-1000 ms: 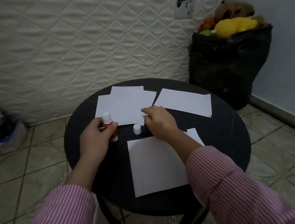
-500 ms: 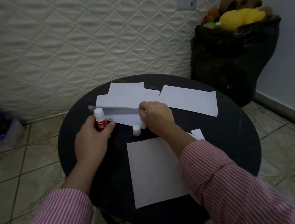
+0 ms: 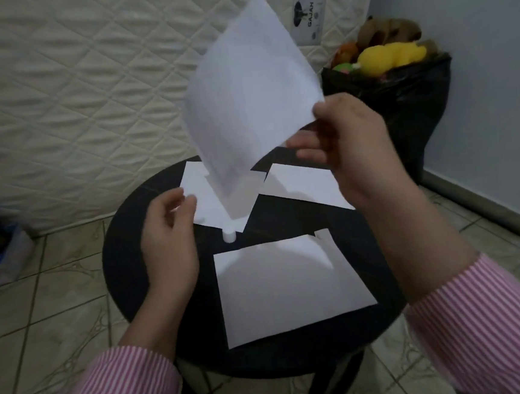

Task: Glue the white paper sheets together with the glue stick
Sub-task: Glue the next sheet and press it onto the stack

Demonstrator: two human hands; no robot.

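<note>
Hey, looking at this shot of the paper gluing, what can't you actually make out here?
Head view only:
- Glue stick: hidden inside the curled left hand, so whether it is there cannot be told.
- Raised sheet, pinched by the right hand: motion-blurred, any glue on it unreadable.
- Far sheets: partly covered by the raised sheet and right hand.

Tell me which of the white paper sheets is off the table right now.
The lifted sheet, pinched at its lower corner by the right hand and hanging tilted in the air. The other sheets, including the large near sheet, lie flat on the black table.
</note>
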